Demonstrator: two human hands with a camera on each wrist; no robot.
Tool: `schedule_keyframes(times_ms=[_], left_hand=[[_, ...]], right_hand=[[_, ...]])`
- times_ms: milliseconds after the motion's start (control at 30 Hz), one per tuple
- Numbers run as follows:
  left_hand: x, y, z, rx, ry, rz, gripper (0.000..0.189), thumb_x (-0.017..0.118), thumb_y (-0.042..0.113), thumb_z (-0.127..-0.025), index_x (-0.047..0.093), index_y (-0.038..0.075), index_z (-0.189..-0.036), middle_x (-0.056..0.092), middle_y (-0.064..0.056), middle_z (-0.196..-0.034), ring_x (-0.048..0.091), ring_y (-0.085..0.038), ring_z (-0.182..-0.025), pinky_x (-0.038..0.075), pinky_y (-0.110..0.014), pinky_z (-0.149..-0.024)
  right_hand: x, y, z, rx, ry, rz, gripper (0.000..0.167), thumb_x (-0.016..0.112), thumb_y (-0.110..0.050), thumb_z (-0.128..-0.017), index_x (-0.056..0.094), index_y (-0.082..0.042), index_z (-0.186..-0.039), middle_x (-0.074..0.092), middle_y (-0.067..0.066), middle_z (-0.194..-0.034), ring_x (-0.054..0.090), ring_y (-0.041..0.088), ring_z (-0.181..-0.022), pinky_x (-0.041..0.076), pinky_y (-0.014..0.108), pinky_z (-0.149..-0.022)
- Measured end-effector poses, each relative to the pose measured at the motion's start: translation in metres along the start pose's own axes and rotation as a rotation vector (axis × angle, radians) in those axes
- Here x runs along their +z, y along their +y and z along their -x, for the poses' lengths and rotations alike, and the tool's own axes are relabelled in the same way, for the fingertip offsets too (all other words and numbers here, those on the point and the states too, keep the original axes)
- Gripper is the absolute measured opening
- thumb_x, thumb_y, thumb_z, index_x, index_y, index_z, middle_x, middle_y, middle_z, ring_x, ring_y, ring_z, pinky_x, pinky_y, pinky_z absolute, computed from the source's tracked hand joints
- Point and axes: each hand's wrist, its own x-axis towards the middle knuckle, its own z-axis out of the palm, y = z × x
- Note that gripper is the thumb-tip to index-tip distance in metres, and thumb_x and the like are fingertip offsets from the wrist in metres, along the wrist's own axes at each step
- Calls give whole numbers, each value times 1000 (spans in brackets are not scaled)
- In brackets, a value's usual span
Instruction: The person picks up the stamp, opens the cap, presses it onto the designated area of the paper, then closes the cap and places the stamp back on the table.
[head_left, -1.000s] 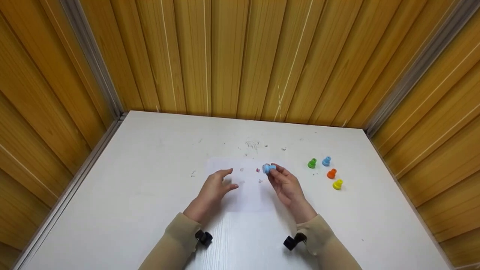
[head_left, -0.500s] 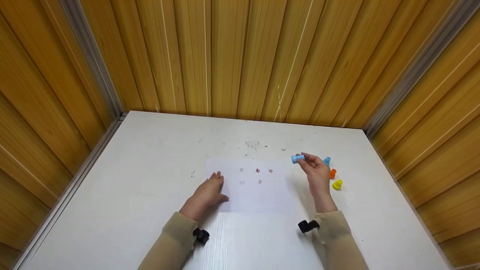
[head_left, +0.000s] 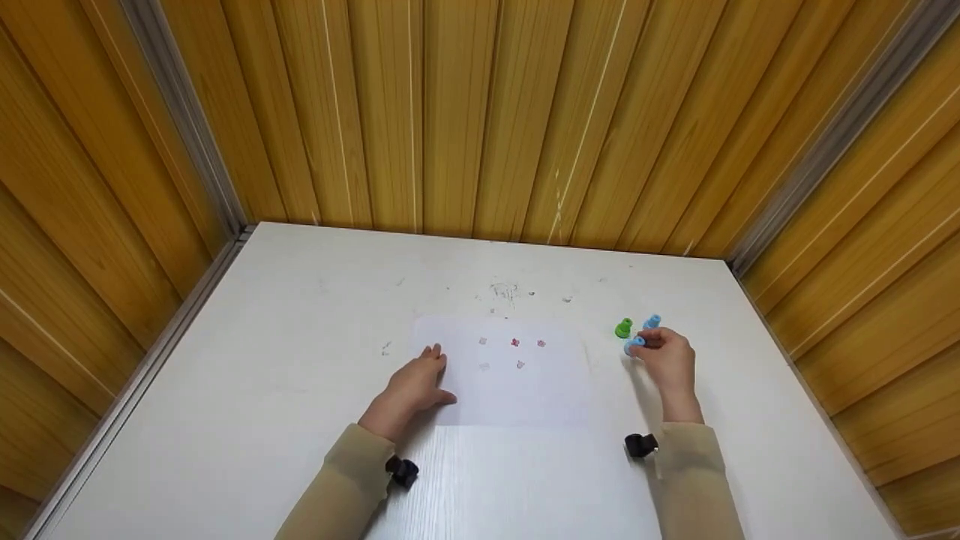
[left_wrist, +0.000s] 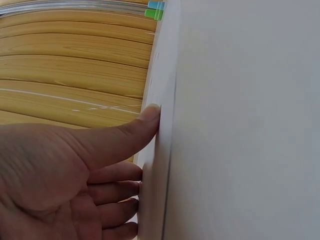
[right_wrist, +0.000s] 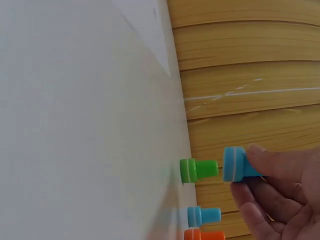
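Note:
In the head view, my left hand rests on the left part of a white sheet of paper, thumb spread and fingers extended. My right hand pinches a light blue toy stamp by its narrow handle, its wide capped end pointing at the table. The held stamp is above the tabletop, beside a standing green stamp and a second blue stamp. An orange stamp shows at the bottom of the right wrist view. Several small prints, some red and some faint, mark the paper.
The white table has dark smudges behind the paper. Wood-patterned panels with metal corner strips enclose the back and sides. Sleeves and black wrist cameras lie low over the table's near part.
My right hand has carried the blue stamp from over the paper rightward to the other stamps, uncovering a reddish print. My left hand has come down onto the paper's left side.

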Motion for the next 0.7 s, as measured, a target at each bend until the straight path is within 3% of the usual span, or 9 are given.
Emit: schedule_keyframes(times_ms=[100,200,433,700], left_hand=[[1,1,0,-10,-1,1,81,86,24,-84,48,-5,-149,34,-21,-165,30,-35,-156,29,-49,-128],[1,1,0,-22,1,3,82,87,24,-83,48,-4,-150,34,-20,-166,30,-34,-157,29,-48,-128],[1,0,1,-11,8,6,82,86,24,-83,48,-4,-149,35,-20,-165,30,-35,-156,30,-49,-127],[-1,1,3,-16,6,44,83,86,23,-83,47,-5,-150,34,-20,-166,29,-35,-157,29,-50,-128]], right_hand=[[2,7,0,7,-26,85,27,75,-2,-87,70,7,-112,72,28,-111,69,39,-104,56,29,-78],[2,10,0,20,-55,115,28,76,0,-86,69,8,-112,71,28,-109,67,39,-102,57,40,-83],[2,13,-2,59,-107,118,29,76,2,-85,69,9,-112,70,28,-109,66,40,-103,57,43,-84],[4,13,-1,44,-101,138,29,77,3,-83,70,7,-112,71,26,-110,66,38,-104,56,45,-90]])
